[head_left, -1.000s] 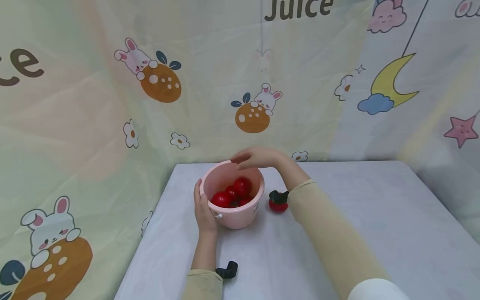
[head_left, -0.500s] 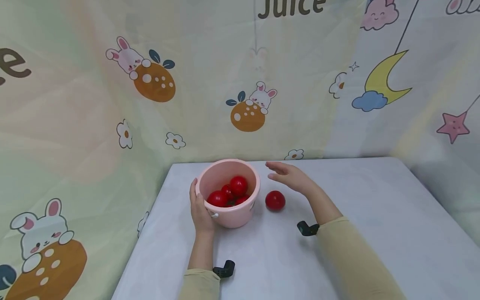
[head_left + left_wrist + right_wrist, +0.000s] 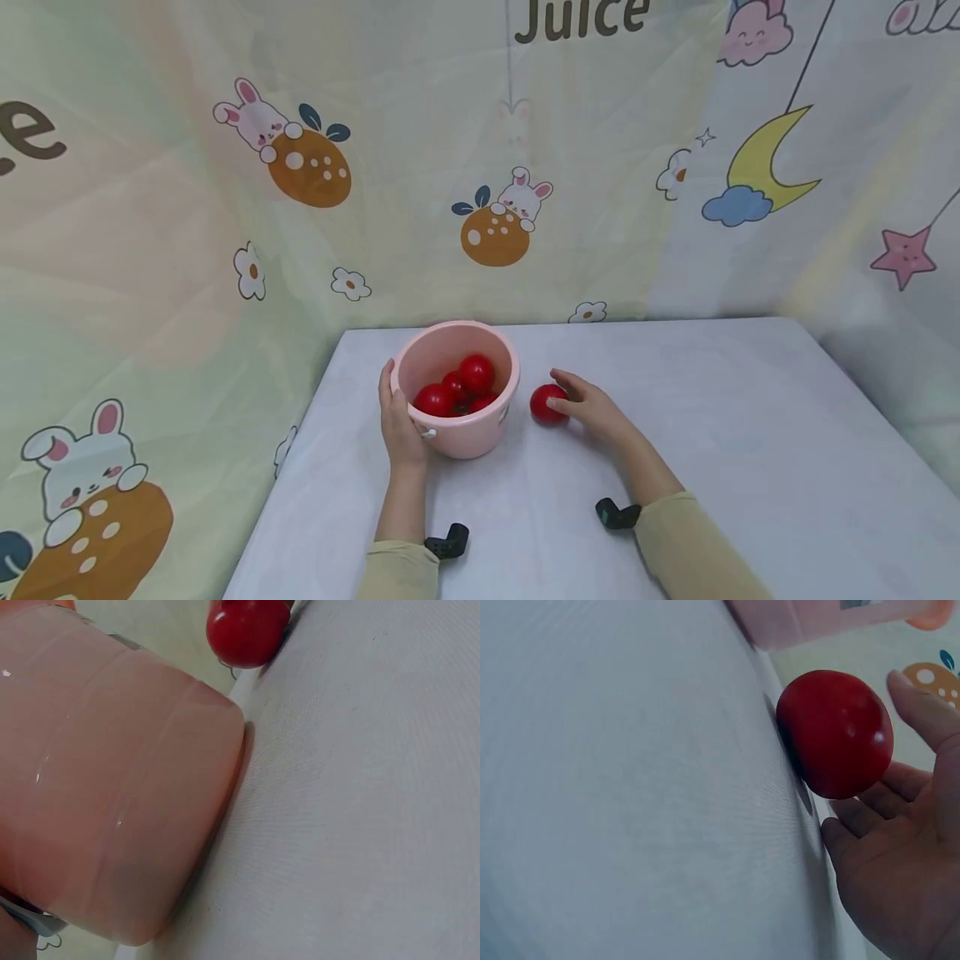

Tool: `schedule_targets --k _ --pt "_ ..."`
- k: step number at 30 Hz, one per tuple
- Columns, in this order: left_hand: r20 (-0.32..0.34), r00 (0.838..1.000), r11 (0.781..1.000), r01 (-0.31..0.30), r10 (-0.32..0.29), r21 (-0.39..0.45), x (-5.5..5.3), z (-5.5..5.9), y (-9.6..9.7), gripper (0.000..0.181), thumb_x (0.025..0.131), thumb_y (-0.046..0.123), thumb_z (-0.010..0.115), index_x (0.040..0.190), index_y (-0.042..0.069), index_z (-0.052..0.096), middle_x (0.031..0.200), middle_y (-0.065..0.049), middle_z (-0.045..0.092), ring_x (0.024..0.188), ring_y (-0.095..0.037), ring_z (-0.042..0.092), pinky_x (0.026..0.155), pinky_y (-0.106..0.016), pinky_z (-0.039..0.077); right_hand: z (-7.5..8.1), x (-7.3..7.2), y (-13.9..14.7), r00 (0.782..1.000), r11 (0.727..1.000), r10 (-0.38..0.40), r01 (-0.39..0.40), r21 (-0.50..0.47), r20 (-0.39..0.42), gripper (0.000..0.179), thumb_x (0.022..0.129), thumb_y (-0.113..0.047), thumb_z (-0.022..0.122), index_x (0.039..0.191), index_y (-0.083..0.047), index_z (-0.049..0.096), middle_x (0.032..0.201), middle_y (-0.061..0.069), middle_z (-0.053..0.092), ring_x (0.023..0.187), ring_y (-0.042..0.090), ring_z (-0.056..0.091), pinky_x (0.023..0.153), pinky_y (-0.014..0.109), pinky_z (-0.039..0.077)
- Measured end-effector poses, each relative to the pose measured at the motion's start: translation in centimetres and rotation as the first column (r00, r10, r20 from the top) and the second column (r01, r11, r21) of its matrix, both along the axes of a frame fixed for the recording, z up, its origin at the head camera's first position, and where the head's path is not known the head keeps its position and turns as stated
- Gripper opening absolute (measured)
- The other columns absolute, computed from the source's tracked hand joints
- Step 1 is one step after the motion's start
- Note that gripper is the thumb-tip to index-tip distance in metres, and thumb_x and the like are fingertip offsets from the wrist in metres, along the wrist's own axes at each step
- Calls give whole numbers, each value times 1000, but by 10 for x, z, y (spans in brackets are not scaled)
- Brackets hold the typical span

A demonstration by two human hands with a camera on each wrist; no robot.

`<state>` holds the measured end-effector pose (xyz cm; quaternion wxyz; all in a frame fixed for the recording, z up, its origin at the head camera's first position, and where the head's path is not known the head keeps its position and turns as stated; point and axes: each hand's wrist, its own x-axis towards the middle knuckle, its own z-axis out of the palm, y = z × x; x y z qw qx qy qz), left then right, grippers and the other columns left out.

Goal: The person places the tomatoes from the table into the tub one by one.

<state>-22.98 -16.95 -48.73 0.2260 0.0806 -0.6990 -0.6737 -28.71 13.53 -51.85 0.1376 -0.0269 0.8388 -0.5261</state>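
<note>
A pink bucket (image 3: pixel 467 437) stands tilted towards me on the table, with several red tomatoes (image 3: pixel 477 374) inside. My left hand (image 3: pixel 402 425) rests along its left side, fingers straight against the outer wall and thumb near the rim. In the left wrist view the bucket wall (image 3: pixel 112 772) fills the left half. One loose tomato (image 3: pixel 546 405) sits on the cloth to the right of the bucket. My right hand (image 3: pixel 596 410) is at its right side, thumb and fingers spread around it. The right wrist view shows the palm facing the tomato (image 3: pixel 836 735), fingers loosely extended.
White cloth covers the table (image 3: pixel 720 433). A printed fabric backdrop (image 3: pixel 405 167) with rabbits and oranges rises behind its far edge and along both sides. Each wrist wears a small black camera, such as the right one (image 3: pixel 618 514).
My right hand has moved away from over the bucket, out to the right, then down beside the loose tomato. My left hand stays on the bucket.
</note>
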Motion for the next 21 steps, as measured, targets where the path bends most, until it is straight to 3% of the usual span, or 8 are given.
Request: schedule_targets --k 6,11,21 --pt "-2 1000 1000 0 0 -1 1 0 0 46 100 41 35 143 56 33 145 26 42 135 -5 39 112 -55 39 -11 3 2 1000 1000 -9 10 29 -9 86 74 -45 82 149 -38 40 156 4 39 146 36 31 106 60 44" --pt "-2 1000 1000 1 -1 -12 0 -2 0 46 100 41 36 143 56 32 145 26 41 135 -5 39 111 -55 40 -17 5 4 998 998 31 -28 49 -61 81 78 -47 79 149 -39 39 157 3 38 147 34 29 109 61 40" --pt "-2 1000 1000 -11 11 -20 -1 -2 -1 49 99 36 40 143 56 32 145 26 42 136 -7 39 109 -56 42 -20 8 2 994 997 38 -31 77 -101 77 81 -45 77 149 -39 40 157 3 40 147 34 31 111 61 37"
